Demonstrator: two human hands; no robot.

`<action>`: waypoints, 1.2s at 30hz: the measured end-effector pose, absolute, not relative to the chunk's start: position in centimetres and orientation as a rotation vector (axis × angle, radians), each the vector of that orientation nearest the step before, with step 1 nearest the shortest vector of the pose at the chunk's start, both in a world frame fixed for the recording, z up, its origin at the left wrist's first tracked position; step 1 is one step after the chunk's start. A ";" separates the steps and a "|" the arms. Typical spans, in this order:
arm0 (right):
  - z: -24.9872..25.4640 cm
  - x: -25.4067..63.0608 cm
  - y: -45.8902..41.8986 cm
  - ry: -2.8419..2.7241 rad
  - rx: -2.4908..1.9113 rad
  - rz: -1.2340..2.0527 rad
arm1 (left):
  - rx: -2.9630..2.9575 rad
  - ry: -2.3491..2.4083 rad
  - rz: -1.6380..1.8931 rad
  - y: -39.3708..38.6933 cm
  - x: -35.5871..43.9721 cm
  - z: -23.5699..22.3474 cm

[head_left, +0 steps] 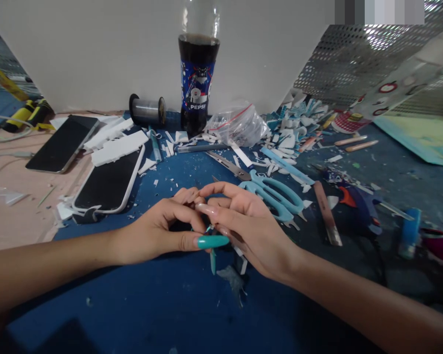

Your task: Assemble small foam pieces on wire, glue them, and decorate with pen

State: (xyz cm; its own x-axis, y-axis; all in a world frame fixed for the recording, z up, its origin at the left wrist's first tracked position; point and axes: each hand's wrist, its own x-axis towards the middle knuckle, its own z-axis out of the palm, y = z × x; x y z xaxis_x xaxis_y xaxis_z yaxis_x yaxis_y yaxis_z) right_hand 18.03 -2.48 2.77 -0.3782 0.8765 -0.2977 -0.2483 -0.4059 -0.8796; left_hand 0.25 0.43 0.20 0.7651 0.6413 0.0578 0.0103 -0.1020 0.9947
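My left hand and my right hand meet over the blue table, fingers curled and pinched together. Whatever small piece they hold is mostly hidden between the fingertips. A long, glossy teal nail extends from my left thumb, and a second narrow teal piece points down below it. Long, shiny pale nails show on my right hand. Just under the hands lie a crumpled grey scrap and a white-edged strip, partly covered. Light-blue scissors lie right behind my right hand.
A Pepsi bottle, a spool and a plastic bag stand at the back. Two phones lie left. Cut scraps heap behind right; a file and a dark-blue tool lie right.
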 end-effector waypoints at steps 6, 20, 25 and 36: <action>3.0 17.9 -2.5 -0.960 -0.987 1.837 | 1.588 0.555 0.605 0.4 0.4 0.3; 2.8 18.0 -2.7 -1.088 -1.047 1.710 | 1.492 0.534 0.637 0.5 -0.1 -0.5; 2.9 17.8 -2.7 -1.032 -1.033 1.686 | 1.497 0.553 0.687 0.4 -0.1 -0.7; 2.5 17.7 -2.8 -1.013 -1.016 1.667 | 1.415 0.587 0.774 0.1 0.4 -0.7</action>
State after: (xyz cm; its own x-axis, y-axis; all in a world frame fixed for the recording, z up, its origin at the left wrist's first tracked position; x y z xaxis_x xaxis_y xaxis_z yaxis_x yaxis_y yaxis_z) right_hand 17.69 -2.79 2.51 -0.2488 0.9511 -0.1831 -0.2757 -0.2507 -0.9280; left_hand 0.40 0.10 -0.74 0.6334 0.7689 0.0874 -0.1238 -0.0108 0.9922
